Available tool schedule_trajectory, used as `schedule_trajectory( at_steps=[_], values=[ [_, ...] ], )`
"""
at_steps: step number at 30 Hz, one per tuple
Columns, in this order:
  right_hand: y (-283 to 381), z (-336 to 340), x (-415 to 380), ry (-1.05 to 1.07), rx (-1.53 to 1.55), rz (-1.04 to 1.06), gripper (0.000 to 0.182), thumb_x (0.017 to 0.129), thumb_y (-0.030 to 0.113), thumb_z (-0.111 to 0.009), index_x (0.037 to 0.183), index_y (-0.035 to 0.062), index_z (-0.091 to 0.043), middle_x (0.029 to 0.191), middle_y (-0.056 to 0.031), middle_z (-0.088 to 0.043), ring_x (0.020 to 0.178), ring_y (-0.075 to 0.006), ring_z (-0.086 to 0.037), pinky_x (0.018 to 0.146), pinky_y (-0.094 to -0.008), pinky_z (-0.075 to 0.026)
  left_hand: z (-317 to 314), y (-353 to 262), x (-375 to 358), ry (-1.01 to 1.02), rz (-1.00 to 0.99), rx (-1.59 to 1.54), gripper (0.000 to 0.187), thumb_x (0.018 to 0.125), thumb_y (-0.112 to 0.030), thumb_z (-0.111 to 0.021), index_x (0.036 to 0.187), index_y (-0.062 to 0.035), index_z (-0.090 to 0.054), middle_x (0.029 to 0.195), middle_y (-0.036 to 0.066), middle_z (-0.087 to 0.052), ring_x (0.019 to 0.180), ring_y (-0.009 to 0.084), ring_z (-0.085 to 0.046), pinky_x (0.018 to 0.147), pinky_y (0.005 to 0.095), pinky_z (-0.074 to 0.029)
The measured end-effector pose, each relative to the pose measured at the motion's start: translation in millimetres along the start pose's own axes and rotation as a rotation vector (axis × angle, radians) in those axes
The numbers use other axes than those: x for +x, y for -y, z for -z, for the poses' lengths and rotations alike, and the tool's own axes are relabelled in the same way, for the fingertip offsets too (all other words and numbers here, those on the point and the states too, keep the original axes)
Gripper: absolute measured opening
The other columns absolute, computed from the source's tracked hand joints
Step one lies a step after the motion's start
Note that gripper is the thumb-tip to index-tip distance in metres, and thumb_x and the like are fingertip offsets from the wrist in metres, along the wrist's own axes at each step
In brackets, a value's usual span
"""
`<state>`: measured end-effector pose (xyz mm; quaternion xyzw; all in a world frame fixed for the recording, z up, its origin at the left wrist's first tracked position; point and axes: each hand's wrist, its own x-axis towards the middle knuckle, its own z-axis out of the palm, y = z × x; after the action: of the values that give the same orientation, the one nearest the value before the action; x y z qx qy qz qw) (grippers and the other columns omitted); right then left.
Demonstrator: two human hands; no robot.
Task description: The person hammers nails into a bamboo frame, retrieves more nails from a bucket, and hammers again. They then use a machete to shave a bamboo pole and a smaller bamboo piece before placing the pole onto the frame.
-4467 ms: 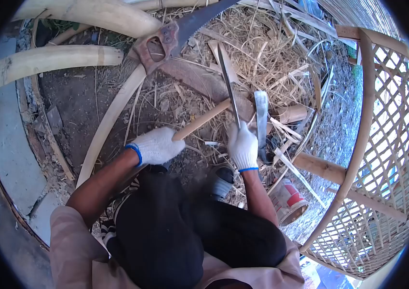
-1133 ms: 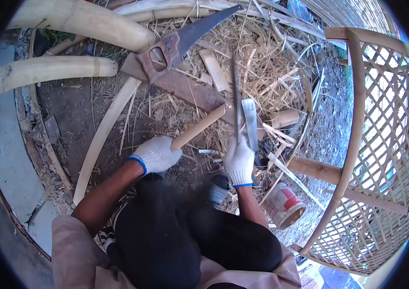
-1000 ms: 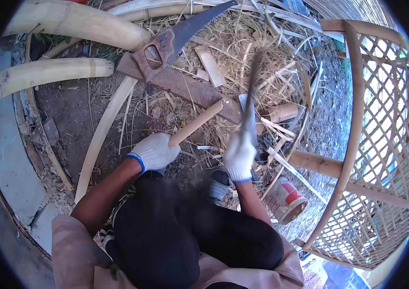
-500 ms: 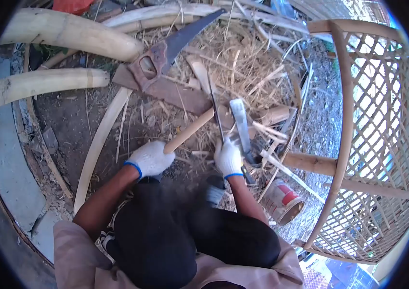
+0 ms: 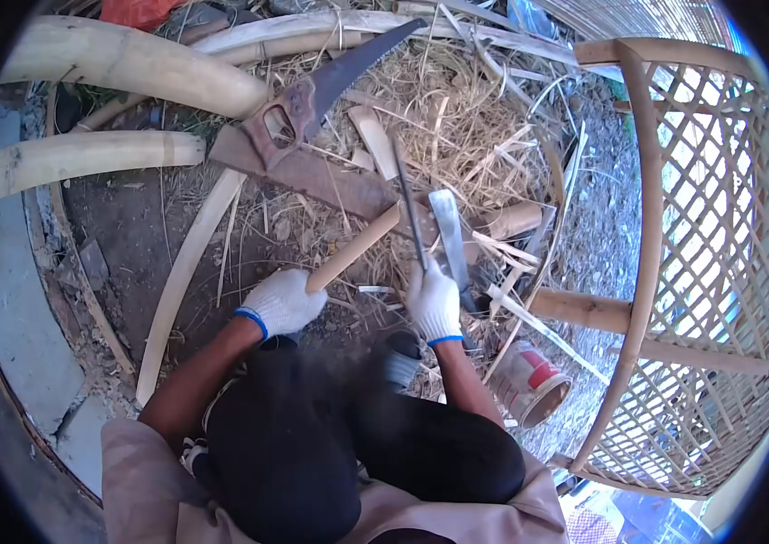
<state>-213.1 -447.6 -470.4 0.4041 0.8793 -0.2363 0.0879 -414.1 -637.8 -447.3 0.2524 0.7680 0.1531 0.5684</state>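
My left hand (image 5: 282, 304), in a white knit glove, is closed around the near end of a short bamboo stick (image 5: 355, 248). The stick slants up and right, its far end overlapping a weathered wooden plank (image 5: 334, 184). My right hand (image 5: 434, 306), also gloved, grips a long knife (image 5: 409, 199) with a narrow dark blade seen nearly edge-on, pointing away from me. The stick's far end is right beside this blade. Just right of it lies a second, broader blade (image 5: 447, 222). A handsaw (image 5: 330, 86) rests over the plank's left end.
Thick bamboo poles (image 5: 121, 68) reach in from the left. Shavings and split strips (image 5: 484, 118) cover the ground ahead. A bamboo lattice panel (image 5: 720, 181) stands on the right, with a tin can (image 5: 529, 385) near its lower part. Concrete slabs (image 5: 17, 272) edge the left side.
My right hand and the knife have shifted slightly back toward me and to the right. The stick's far end has moved slightly left; my left hand keeps its hold.
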Motion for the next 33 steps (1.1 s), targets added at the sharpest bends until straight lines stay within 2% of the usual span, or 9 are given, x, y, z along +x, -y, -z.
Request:
schedule_trajectory(
  at_steps=[2, 5, 7, 9, 12, 16, 20, 23, 33],
  values=[
    [15.9, 10.0, 3.7, -0.125, 0.171, 0.014, 0.034, 0.104, 0.032, -0.054, 0.104, -0.0011, -0.063, 0.073, -0.0317, -0.067, 0.072, -0.0480, -0.071, 0.065, -0.0558, -0.058, -1.0, 4.5, 5.4, -0.033, -0.010, -0.013, 0.044, 0.091, -0.037, -0.060, 0.100, 0.0044, -0.072, 0.092, 0.032, -0.071, 0.093, 0.0483, -0.071, 0.085, 0.0538, -0.055],
    [-15.5, -22.7, 16.1, 0.107, -0.132, -0.030, 0.035, 0.104, 0.031, -0.054, 0.105, -0.0019, -0.063, 0.073, -0.0313, -0.067, 0.070, -0.0477, -0.070, 0.063, -0.0548, -0.057, -7.2, 5.6, 3.3, -0.016, -0.047, 0.017, 0.047, 0.092, -0.040, -0.060, 0.104, 0.0035, -0.072, 0.098, 0.032, -0.071, 0.099, 0.0477, -0.070, 0.090, 0.0537, -0.054],
    [-24.8, -29.5, 20.9, 0.045, -0.059, 0.066, 0.034, 0.104, 0.030, -0.054, 0.103, -0.0031, -0.064, 0.078, -0.0352, -0.067, 0.074, -0.0503, -0.070, 0.067, -0.0576, -0.057, -9.1, 8.5, 5.4, -0.060, -0.100, -0.011, 0.052, 0.093, -0.045, -0.058, 0.102, 0.0040, -0.073, 0.099, 0.033, -0.071, 0.102, 0.0473, -0.070, 0.093, 0.0539, -0.054],
    [-31.3, -33.8, 20.6, 0.073, -0.034, 0.032, 0.035, 0.104, 0.030, -0.054, 0.101, -0.0029, -0.065, 0.082, -0.0380, -0.066, 0.076, -0.0524, -0.069, 0.068, -0.0596, -0.057, -9.1, 2.5, -9.3, -0.037, -0.005, 0.056, 0.067, 0.095, -0.058, -0.058, 0.115, 0.0056, -0.066, 0.107, 0.034, -0.070, 0.107, 0.0484, -0.069, 0.096, 0.0543, -0.053],
    [-32.3, -22.3, 25.3, 0.156, 0.149, 0.013, 0.039, 0.104, 0.033, -0.053, 0.104, -0.0039, -0.065, 0.086, -0.0323, -0.070, 0.086, -0.0484, -0.071, 0.076, -0.0542, -0.055, 2.3, -1.2, -10.3, -0.024, 0.048, 0.032, 0.073, 0.096, -0.061, -0.058, 0.121, 0.0075, -0.057, 0.113, 0.035, -0.069, 0.108, 0.0496, -0.068, 0.094, 0.0541, -0.053],
    [-35.0, 9.3, 36.0, 0.414, 0.338, -0.130, 0.042, 0.105, 0.037, -0.052, 0.103, -0.0026, -0.065, 0.081, -0.0265, -0.069, 0.088, -0.0441, -0.071, 0.076, -0.0492, -0.052, -1.5, 21.3, 2.9, -0.063, -0.059, -0.001, 0.068, 0.097, -0.059, -0.059, 0.113, 0.0068, -0.059, 0.105, 0.034, -0.070, 0.101, 0.0501, -0.069, 0.089, 0.0546, -0.052],
    [-39.3, -6.7, 23.9, 0.095, 0.133, 0.088, 0.035, 0.104, 0.033, -0.054, 0.107, -0.0004, -0.066, 0.083, -0.0316, -0.069, 0.083, -0.0486, -0.070, 0.075, -0.0560, -0.053, 1.6, 24.2, 5.1, -0.091, -0.097, 0.053, 0.060, 0.097, -0.056, -0.060, 0.107, 0.0029, -0.063, 0.101, 0.033, -0.070, 0.099, 0.0502, -0.068, 0.086, 0.0546, -0.052],
    [-24.5, 3.5, 9.2, 0.062, 0.174, 0.015, 0.034, 0.104, 0.029, -0.056, 0.102, -0.0031, -0.064, 0.083, -0.0341, -0.065, 0.088, -0.0534, -0.065, 0.072, -0.0571, -0.049, 8.1, 21.3, 1.7, -0.115, -0.113, 0.080, 0.054, 0.096, -0.054, -0.061, 0.105, -0.0008, -0.065, 0.098, 0.032, -0.070, 0.097, 0.0503, -0.068, 0.084, 0.0552, -0.052],
    [-23.5, 29.1, -5.6, -0.061, 0.104, 0.109, 0.023, 0.101, 0.027, -0.061, 0.101, 0.0044, -0.064, 0.074, -0.0272, -0.067, 0.072, -0.0458, -0.069, 0.065, -0.0553, -0.055, 35.7, -11.5, -10.2, -0.253, -0.136, 0.508, 0.038, 0.097, -0.044, -0.059, 0.105, -0.0071, -0.063, 0.089, 0.026, -0.072, 0.087, 0.0464, -0.070, 0.078, 0.0578, -0.054]
  ],
)
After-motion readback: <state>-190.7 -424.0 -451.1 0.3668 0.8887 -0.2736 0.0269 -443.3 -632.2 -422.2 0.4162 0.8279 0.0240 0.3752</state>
